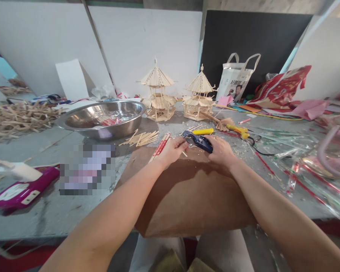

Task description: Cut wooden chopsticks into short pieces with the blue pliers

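Note:
My right hand (221, 150) is closed around a dark blue hand tool (202, 142) with a rounded grey part at its left end; its exact kind is unclear. At that end, my left hand (174, 150) pinches its fingers together; what lies in them is hidden. A short piece of thin wooden stick (185, 153) shows just below the left fingertips. Both hands are over the far edge of a brown board (192, 204). Beside my left hand lie sticks with red wrapping (161, 146). A yellow-handled tool (203, 131) rests just behind the blue one.
Behind stand two pagoda models made of sticks, one left (158, 102) and one right (200, 100). A steel basin (121, 122) and loose sticks (143, 138) are to the left, near a purple device (36, 189). A yellow glue gun (238, 131) and plastic strips (289, 147) lie right.

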`<act>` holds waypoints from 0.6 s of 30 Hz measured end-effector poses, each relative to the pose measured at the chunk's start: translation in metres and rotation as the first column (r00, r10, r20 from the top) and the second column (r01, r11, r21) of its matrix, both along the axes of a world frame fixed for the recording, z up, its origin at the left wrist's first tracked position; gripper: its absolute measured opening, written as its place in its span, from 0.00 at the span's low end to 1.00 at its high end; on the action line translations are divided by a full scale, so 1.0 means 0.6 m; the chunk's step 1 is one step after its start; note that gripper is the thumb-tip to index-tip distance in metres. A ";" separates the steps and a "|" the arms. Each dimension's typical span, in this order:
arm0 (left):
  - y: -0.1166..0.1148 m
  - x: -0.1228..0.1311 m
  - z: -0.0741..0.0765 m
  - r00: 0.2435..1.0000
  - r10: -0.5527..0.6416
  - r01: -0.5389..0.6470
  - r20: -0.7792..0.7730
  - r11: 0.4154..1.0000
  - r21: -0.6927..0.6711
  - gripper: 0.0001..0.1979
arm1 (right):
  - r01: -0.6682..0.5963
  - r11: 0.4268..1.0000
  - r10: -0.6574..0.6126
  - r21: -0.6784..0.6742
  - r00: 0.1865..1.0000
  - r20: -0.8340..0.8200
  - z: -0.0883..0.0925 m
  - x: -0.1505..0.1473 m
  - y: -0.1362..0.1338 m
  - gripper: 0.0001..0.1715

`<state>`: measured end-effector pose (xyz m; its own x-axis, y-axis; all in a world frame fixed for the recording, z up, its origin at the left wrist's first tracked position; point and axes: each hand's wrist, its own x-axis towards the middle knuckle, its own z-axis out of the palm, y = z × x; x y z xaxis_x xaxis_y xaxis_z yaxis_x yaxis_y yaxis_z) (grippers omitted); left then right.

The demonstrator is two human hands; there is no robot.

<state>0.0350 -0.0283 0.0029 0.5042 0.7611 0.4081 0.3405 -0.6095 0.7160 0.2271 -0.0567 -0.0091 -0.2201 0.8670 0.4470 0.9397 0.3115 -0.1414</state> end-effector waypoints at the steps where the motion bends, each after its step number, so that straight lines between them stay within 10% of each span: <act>1: -0.001 0.000 0.001 1.000 0.002 -0.002 -0.004 1.000 0.001 0.13 | -0.004 1.000 0.004 -0.001 1.000 0.000 0.000 0.000 0.000 0.29; 18: 0.003 -0.002 -0.003 0.999 -0.038 0.036 -0.017 0.996 -0.080 0.15 | -0.054 0.998 0.054 -0.010 0.998 -0.019 0.000 0.002 0.001 0.32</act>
